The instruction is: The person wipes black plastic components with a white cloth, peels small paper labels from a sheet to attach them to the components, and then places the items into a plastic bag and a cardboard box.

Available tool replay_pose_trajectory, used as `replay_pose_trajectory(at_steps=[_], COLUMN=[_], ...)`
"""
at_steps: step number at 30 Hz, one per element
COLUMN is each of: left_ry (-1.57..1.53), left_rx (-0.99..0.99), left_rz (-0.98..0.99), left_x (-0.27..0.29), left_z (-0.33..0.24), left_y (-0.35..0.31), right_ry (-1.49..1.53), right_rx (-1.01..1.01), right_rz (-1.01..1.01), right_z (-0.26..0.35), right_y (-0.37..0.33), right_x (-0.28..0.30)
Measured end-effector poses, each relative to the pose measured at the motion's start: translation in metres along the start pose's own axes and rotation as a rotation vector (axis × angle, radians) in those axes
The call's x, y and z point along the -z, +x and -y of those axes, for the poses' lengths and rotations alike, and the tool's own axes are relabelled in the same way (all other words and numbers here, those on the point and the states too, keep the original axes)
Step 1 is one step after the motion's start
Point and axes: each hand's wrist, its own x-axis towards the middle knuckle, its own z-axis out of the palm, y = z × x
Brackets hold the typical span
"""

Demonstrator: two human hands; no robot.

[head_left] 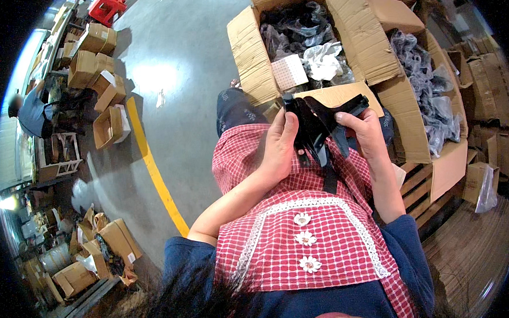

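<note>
Above my lap I hold a black article (pixel 312 123) with stiff-looking edges and a strap or strip hanging from it; its exact kind cannot be made out. My left hand (pixel 280 142) grips its left side, thumb up along the edge. On the other side, my right hand (pixel 364 132) pinches a flap of the same article between thumb and fingers. Just beyond my hands stands an open cardboard box (pixel 248 57) holding dark items in clear plastic bags, a crumpled white bag (pixel 322 61) and a small white dotted box (pixel 289 72).
Right of it, a second open carton (pixel 403 117) full of bagged dark items stands by a wooden pallet (pixel 421 186). Flat cardboard (pixel 469 253) lies at the lower right. A yellow line (pixel 154 169) crosses the grey floor. Cartons (pixel 109 127) and another person (pixel 34 114) are at left.
</note>
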Motion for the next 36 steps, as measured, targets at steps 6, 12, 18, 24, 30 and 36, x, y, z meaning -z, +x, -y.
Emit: replay_pose_trajectory(at_steps=[6,12,18,24,30,36], left_ry=[-0.021,0.061,0.086,0.158,-0.594,-0.061], left_rx=[0.081,0.058,0.025,0.148,0.571,0.438], left_rz=[-0.007,-0.028,-0.049,-0.133,0.231,-0.029], left_x=[-0.003,0.007,0.005,0.001,0.048,0.014], left_z=[-0.005,-0.006,-0.015,-0.039,-0.039,-0.046], left_y=[-0.005,0.001,-0.003,-0.006,0.009,-0.001], right_ry=[0.072,0.023,-0.070,0.044,0.345,0.104], right_rx=[0.018,-0.016,-0.033,0.035,0.135,0.087], right_rz=[-0.031,-0.002,0.073,-0.026,0.194,0.239], right_z=[-0.005,-0.003,-0.002,0.010,0.038,0.038], right_y=[-0.007,-0.005,-0.002,0.003,0.001,-0.003], right_x=[-0.011,-0.007,0.007,0.018,0.041,0.024])
